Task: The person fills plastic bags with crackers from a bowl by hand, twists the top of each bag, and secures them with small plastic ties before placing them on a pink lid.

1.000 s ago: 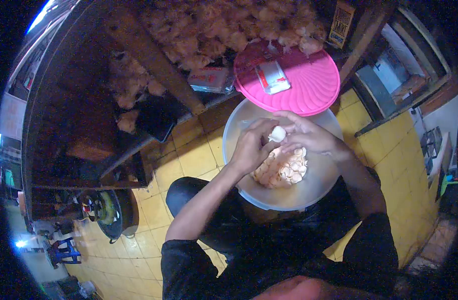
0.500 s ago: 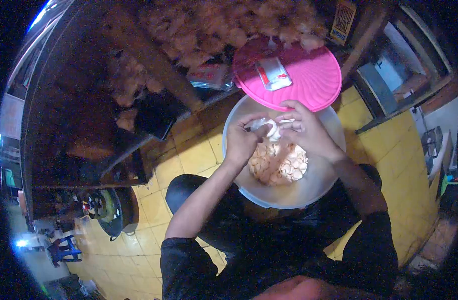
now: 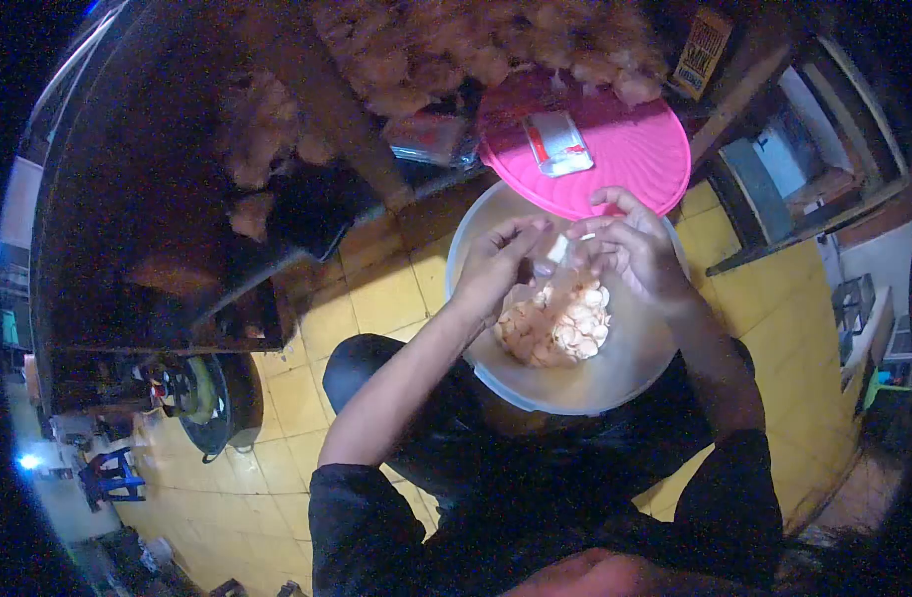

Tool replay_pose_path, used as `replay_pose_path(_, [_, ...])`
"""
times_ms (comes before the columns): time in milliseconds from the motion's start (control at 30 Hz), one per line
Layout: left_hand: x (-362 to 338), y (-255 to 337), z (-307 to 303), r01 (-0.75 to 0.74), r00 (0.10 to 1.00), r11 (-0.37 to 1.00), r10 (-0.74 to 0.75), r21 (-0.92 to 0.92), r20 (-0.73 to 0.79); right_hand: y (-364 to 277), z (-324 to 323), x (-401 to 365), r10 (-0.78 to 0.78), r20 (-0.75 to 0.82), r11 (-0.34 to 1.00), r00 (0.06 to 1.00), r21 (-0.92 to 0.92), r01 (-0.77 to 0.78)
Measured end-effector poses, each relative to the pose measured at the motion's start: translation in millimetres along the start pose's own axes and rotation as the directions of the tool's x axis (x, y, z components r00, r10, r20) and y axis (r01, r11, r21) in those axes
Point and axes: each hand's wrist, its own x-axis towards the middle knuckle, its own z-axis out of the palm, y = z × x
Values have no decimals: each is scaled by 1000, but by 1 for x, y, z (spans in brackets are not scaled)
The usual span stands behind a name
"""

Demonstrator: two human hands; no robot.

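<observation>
Between my knees stands a translucent tub (image 3: 630, 383) with a heap of thin, pale round chips (image 3: 560, 326) at its bottom. Above the heap, my left hand (image 3: 504, 261) is closed, its fingertips pinching what looks like a small clear plastic bag (image 3: 546, 255) with a white piece (image 3: 558, 248) in or behind it. Close by on the other side, my right hand (image 3: 630, 247) has thumb and fingers bent around a small white chip (image 3: 587, 237). The film's outline is faint. A pink lid (image 3: 630, 149) leans over the tub's far rim, bearing a clear packet with red print (image 3: 558, 144).
Piled brownish crackers (image 3: 406, 60) lie on the dark wooden bench beyond the lid. Another plastic packet (image 3: 426, 139) sits at the bench edge, and a printed box (image 3: 702, 52) stands at upper right. A dark wok (image 3: 242, 403) rests on the yellow tiled floor (image 3: 376, 303) at left.
My hands have moved slightly apart and up over the tub. The white piece between them now shows as a narrower, upright shape. The whole view has shifted a little.
</observation>
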Motion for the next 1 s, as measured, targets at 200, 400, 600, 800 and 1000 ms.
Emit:
replay_pose_path(200, [5,-2,-4,89,995,988,-81,-130,65,8,14,-1,9,61,993,998,-122,-2])
replay_pose_path(400, [-4,7,-2,-77,985,994,87,71,-152,-7,2,2,-74,4,996,997,56,73])
replay_pose_path(600, [-1,8,-7,-142,972,983,160,114,-174,6,0,3,-132,13,991,991,9,132])
replay_pose_path(800, [-7,9,1,-155,973,972,181,176,-143,24,1,12,-160,69,889,985,-424,175])
replay_pose_path(1000, [-2,-6,-2,-226,974,968,227,112,7,46,19,6,-162,61,856,985,-489,171])
